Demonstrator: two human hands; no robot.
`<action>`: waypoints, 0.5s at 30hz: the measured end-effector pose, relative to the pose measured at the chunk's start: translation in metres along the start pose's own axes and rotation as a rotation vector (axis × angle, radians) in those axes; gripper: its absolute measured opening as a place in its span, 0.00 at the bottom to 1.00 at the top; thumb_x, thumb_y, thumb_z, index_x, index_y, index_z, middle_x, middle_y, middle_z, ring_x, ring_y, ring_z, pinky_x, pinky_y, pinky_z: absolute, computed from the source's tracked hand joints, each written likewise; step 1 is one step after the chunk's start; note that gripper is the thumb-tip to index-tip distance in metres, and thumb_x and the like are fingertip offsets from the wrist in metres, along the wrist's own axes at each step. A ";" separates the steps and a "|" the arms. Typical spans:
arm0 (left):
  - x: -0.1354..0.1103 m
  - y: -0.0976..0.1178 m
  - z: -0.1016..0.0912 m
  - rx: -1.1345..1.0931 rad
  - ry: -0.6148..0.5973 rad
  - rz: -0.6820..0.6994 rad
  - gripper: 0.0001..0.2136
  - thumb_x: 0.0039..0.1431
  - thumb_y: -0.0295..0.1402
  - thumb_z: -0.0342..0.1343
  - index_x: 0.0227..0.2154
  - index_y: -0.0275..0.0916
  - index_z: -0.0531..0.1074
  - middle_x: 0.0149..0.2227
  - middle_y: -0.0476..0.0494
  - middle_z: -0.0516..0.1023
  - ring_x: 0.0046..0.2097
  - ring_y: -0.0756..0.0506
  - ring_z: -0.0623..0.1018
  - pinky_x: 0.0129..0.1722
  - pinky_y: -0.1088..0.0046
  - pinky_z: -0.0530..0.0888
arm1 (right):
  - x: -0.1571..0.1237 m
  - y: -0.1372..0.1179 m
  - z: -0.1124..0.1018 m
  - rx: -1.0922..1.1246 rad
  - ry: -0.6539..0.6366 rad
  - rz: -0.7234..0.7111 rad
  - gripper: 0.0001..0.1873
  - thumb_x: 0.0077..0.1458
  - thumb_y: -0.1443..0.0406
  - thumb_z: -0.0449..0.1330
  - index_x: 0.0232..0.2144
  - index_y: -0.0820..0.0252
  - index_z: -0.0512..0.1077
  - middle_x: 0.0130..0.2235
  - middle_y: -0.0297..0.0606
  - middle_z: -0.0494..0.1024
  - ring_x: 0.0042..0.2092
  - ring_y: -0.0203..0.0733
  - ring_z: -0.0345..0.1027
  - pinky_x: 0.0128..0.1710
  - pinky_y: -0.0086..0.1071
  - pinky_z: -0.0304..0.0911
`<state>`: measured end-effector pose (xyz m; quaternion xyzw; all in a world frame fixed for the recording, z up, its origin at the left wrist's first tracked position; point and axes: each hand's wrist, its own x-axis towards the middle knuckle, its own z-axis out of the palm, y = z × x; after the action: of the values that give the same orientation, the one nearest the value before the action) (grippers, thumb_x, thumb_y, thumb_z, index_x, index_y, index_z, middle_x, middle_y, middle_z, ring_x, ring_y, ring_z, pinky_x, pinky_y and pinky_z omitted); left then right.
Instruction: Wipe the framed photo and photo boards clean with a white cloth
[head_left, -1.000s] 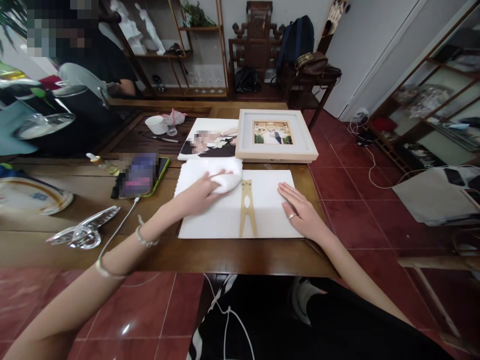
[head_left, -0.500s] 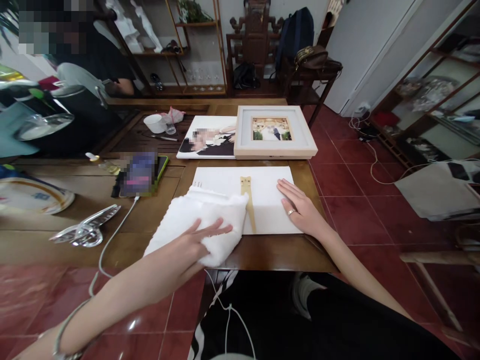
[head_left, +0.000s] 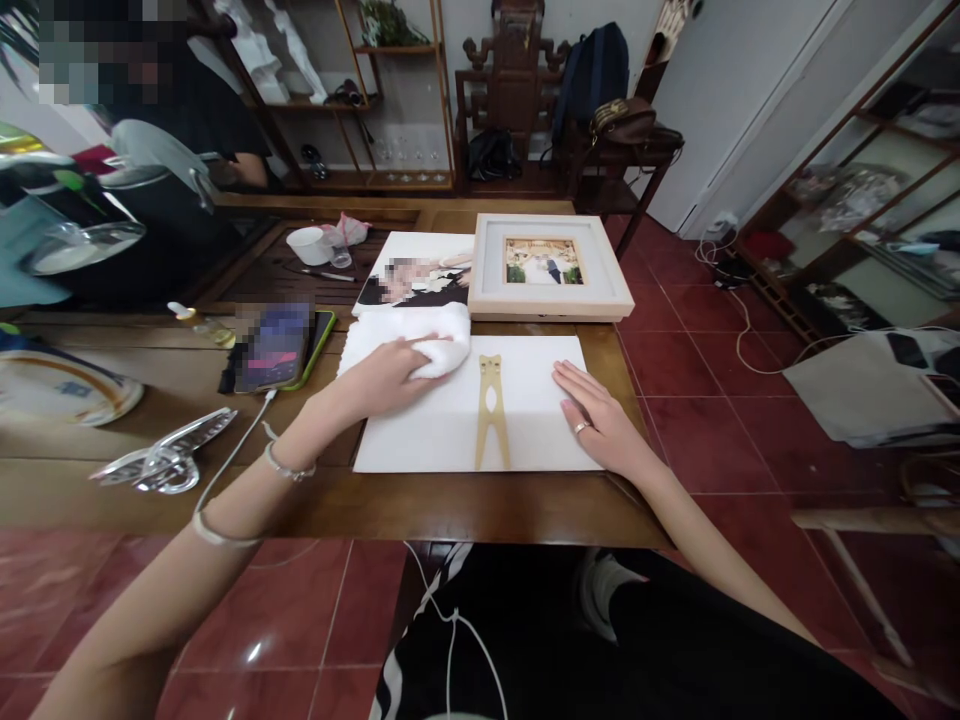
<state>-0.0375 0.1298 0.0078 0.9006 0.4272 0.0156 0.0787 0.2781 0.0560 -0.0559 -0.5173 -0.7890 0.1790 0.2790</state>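
Observation:
A white rectangular panel [head_left: 420,440], possibly an album or box cover, lies flat near the table's front edge. Down its middle runs a gold, fork-shaped piece [head_left: 492,410] with two legs; whether it is printed or loose I cannot tell. My left hand [head_left: 397,375] grips a folded white towel [head_left: 420,328] over the panel's upper left corner, fingers curled into the fabric. On the panel's right side, my right hand [head_left: 600,418] rests with its fingers stretched out, a ring on one finger.
Behind the panel sit a framed photo [head_left: 544,262] in a pale wooden frame and a photo print [head_left: 412,280]. To the left are a charging phone [head_left: 274,345], a dropper bottle [head_left: 201,326], a silver ornament [head_left: 165,455] and a white cup [head_left: 309,245]. A person [head_left: 202,110] is at far left.
My left hand has pushed the towel away from me, from the panel's lower left to its upper left. More of the gold piece now shows. My right hand has stayed in place.

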 end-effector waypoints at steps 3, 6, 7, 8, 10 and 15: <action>-0.007 0.008 -0.001 0.042 -0.052 -0.028 0.18 0.65 0.37 0.42 0.30 0.35 0.74 0.39 0.34 0.80 0.43 0.38 0.77 0.48 0.60 0.72 | 0.000 0.000 0.001 0.000 0.002 -0.004 0.25 0.65 0.62 0.47 0.61 0.63 0.63 0.65 0.45 0.62 0.67 0.45 0.50 0.67 0.48 0.48; -0.038 0.030 -0.005 -0.014 -0.132 -0.013 0.17 0.64 0.34 0.42 0.28 0.36 0.73 0.45 0.33 0.79 0.46 0.37 0.77 0.48 0.59 0.73 | 0.000 0.000 0.001 -0.001 0.000 -0.005 0.25 0.65 0.62 0.47 0.61 0.64 0.63 0.64 0.46 0.62 0.67 0.45 0.50 0.67 0.49 0.48; -0.052 0.039 -0.007 -0.048 -0.147 0.003 0.16 0.64 0.34 0.42 0.27 0.37 0.73 0.51 0.35 0.76 0.49 0.38 0.77 0.50 0.59 0.72 | 0.000 0.000 0.001 0.000 0.002 -0.004 0.25 0.65 0.62 0.47 0.61 0.64 0.63 0.64 0.46 0.62 0.68 0.46 0.50 0.67 0.49 0.48; -0.067 0.048 -0.008 -0.081 -0.154 0.022 0.16 0.65 0.32 0.42 0.27 0.38 0.73 0.57 0.38 0.72 0.52 0.39 0.75 0.53 0.59 0.70 | 0.000 0.000 0.002 0.003 0.003 -0.003 0.25 0.65 0.62 0.47 0.61 0.63 0.63 0.64 0.46 0.62 0.68 0.46 0.50 0.67 0.48 0.48; -0.092 0.065 -0.009 -0.136 -0.168 0.071 0.15 0.65 0.31 0.43 0.27 0.40 0.73 0.62 0.47 0.66 0.57 0.42 0.72 0.57 0.63 0.68 | 0.000 0.000 0.002 0.008 0.009 -0.004 0.25 0.65 0.62 0.47 0.61 0.63 0.63 0.64 0.45 0.63 0.67 0.45 0.50 0.67 0.48 0.48; -0.103 0.076 -0.004 -0.179 -0.197 0.059 0.16 0.66 0.31 0.41 0.28 0.40 0.72 0.67 0.51 0.56 0.59 0.44 0.71 0.57 0.65 0.69 | 0.000 0.000 0.002 0.012 0.015 -0.007 0.24 0.64 0.62 0.47 0.61 0.57 0.62 0.64 0.42 0.63 0.67 0.45 0.51 0.66 0.51 0.49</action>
<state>-0.0450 0.0035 0.0280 0.8993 0.3878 -0.0325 0.1995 0.2773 0.0559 -0.0576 -0.5142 -0.7875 0.1788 0.2888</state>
